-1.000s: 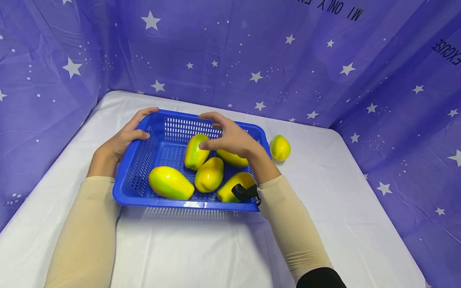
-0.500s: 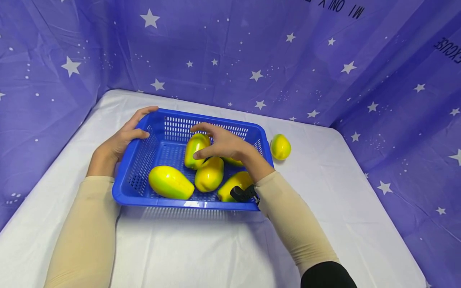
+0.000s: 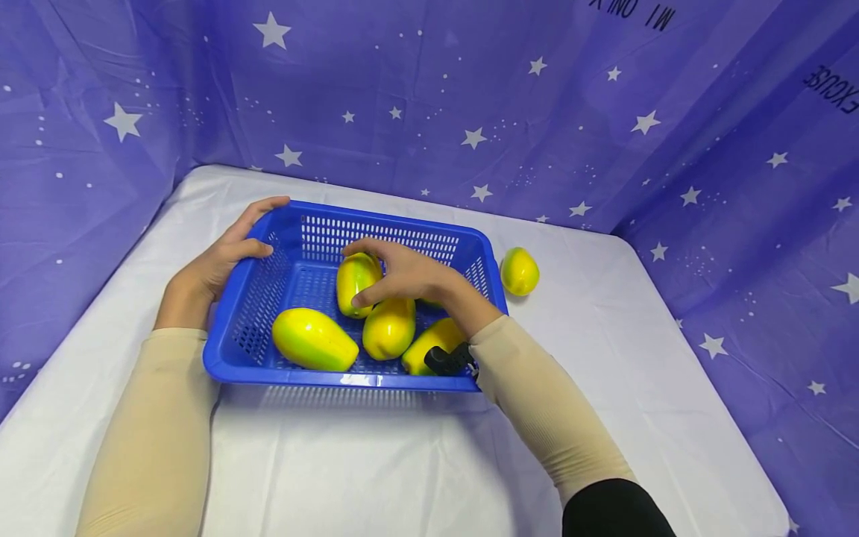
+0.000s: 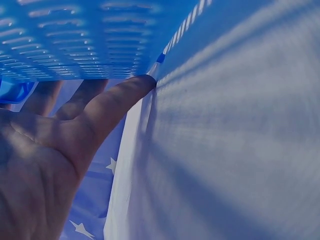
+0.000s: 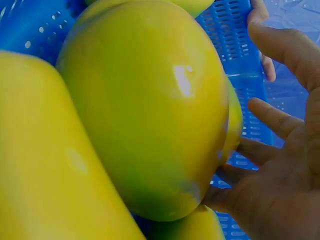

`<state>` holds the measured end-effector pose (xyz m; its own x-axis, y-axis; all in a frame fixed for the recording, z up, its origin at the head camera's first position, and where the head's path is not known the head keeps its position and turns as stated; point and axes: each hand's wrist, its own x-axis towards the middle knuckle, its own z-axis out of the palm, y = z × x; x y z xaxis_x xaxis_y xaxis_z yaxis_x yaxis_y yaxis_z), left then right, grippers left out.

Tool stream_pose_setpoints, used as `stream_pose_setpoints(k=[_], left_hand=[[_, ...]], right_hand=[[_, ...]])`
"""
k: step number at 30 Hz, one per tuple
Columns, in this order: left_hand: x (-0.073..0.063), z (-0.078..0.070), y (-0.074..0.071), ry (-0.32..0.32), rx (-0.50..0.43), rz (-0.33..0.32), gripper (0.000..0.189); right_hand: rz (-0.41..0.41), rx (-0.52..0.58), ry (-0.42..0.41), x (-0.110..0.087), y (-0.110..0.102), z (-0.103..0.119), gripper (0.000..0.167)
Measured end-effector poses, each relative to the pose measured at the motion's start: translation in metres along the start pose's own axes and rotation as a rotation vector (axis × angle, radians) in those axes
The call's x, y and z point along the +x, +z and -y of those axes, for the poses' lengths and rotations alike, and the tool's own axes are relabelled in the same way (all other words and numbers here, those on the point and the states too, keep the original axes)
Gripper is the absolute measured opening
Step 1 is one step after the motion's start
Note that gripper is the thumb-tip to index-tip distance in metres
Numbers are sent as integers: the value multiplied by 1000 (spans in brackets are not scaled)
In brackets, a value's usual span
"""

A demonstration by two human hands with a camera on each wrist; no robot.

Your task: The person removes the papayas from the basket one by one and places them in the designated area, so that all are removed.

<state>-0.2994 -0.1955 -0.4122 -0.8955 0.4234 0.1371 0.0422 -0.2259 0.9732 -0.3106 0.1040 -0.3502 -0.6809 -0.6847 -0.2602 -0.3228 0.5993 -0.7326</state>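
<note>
A blue plastic basket (image 3: 376,380) with slotted walls holds several yellow-green papayas. My left hand (image 3: 211,268) grips its left end, the thumb lying over the rim on the inside; in the left wrist view that hand (image 4: 55,150) is against the outer wall. Inside the basket, my right hand (image 3: 409,272) curves around the upper papaya (image 3: 354,282), its thumb in front and a finger at the top. Beside it lie the middle papaya (image 3: 389,332) and the left papaya (image 3: 314,339). In the right wrist view a large papaya (image 5: 150,100) partly covers the right hand's fingertips.
One papaya (image 3: 520,271) lies outside the basket to the right, on the white tablecloth (image 3: 604,350). A purple star-patterned curtain (image 3: 429,89) stands behind and along both sides. A black wrist strap device (image 3: 446,361) hangs over the basket's front right corner.
My right hand has come down and to the left, closing around the upper papaya, which has shifted slightly. The left hand keeps its hold on the basket.
</note>
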Motion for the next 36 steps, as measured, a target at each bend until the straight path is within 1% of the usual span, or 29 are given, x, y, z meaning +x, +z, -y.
stream_pose_setpoints(k=[6,11,17,24,30,36], left_hand=[[2,-2,1,-12,5,-2,69],[2,-2,2,-26,8,-11,68],[2,0,1,-13,2,7,69],[3,1,2,1,-62,19,69],[2,3,2,17,-68,13,69],[2,4,1,39,-74,33,69]], right_hand=[[31,-3,9,4,2,-3,76],[32,-3,-2,7,3,-7,76],[19,5,-10,8,2,-9,71],[6,-29,-35,7,3,-9,67],[1,-50,-44,6,4,-8,67],[1,-29,-63,6,3,-7,65]])
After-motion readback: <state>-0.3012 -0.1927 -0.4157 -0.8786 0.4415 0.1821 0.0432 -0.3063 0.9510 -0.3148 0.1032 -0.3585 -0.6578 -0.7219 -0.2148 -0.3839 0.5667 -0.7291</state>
